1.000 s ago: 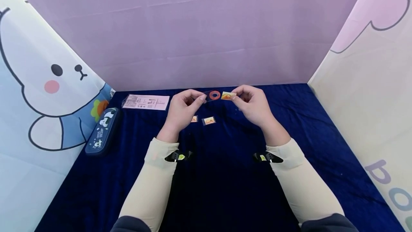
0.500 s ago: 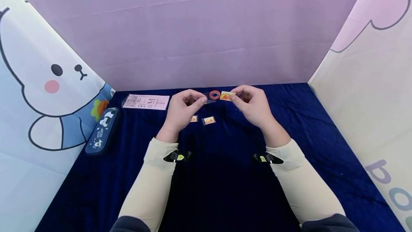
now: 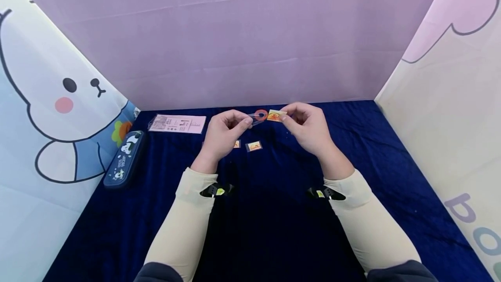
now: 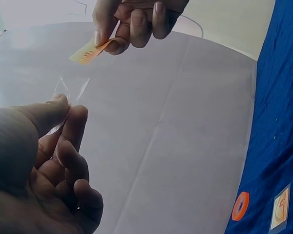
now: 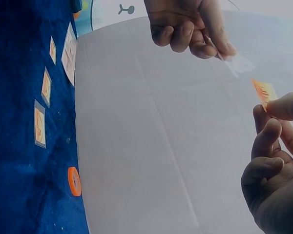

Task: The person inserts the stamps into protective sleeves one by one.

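Observation:
My left hand (image 3: 225, 133) pinches a small clear plastic sleeve (image 4: 78, 88) between thumb and index finger. In the left wrist view the free end of the sleeve stands up from the fingertips, and its edges look slightly spread. My right hand (image 3: 309, 129) pinches a small yellow and orange printed card (image 3: 275, 115) by one edge. Both things are held above the table and face each other with a gap, as the right wrist view shows between the card (image 5: 264, 91) and the sleeve (image 5: 240, 64). The other fingers of both hands are curled in.
An orange ring-shaped roll (image 5: 72, 181) lies at the back of the blue cloth (image 3: 274, 229). Sleeved cards (image 3: 254, 146) lie nearer, one partly behind the left hand. At left are a pink printed sheet (image 3: 184, 124) in plastic and a blue pencil case (image 3: 124, 160).
The sleeve has tilted in the left hand, catches more light and now overlaps the orange roll in the head view. The right hand with the card has shifted very slightly left.

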Available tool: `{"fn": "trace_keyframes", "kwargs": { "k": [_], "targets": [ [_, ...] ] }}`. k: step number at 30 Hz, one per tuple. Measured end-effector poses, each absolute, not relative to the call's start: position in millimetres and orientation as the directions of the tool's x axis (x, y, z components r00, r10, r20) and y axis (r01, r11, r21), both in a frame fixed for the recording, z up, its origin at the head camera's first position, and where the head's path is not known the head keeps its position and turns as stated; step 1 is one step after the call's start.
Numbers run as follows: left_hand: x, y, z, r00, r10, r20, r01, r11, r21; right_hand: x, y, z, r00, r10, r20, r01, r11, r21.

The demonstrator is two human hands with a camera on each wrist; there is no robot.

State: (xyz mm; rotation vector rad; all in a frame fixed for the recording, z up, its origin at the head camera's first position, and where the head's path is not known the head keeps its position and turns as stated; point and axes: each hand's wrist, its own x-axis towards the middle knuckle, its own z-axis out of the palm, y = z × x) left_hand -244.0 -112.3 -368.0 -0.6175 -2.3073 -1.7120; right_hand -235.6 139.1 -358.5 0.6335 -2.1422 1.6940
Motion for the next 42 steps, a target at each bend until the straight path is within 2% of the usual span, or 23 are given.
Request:
{"fn": "trace_keyframes", "kwargs": {
  "k": [6,20,29,42],
  "targets": [
    [-243,-111,-369,-0.893,0.222,0.392,0.442,0.262,0.858,-216,133,-336,-0.836,-0.146,0.529,-0.548,0.177,-0.818],
    [-244,-110,-373,-0.891,0.235,0.39,0.442,0.247,0.862,-240,141,-366,-0.833,-0.149,0.533,-0.553,0.172,-0.815],
    [-244,-108,-373,-0.903,0.229,0.363,0.416,0.258,0.872,-238,140,-364,-0.829,-0.16,0.536,-0.558,0.189,-0.808],
    [-244,-111,-372,-0.891,0.25,0.378,0.436,0.241,0.867,-238,138,-366,-0.837,-0.178,0.518,-0.547,0.223,-0.807]
  ]
}}
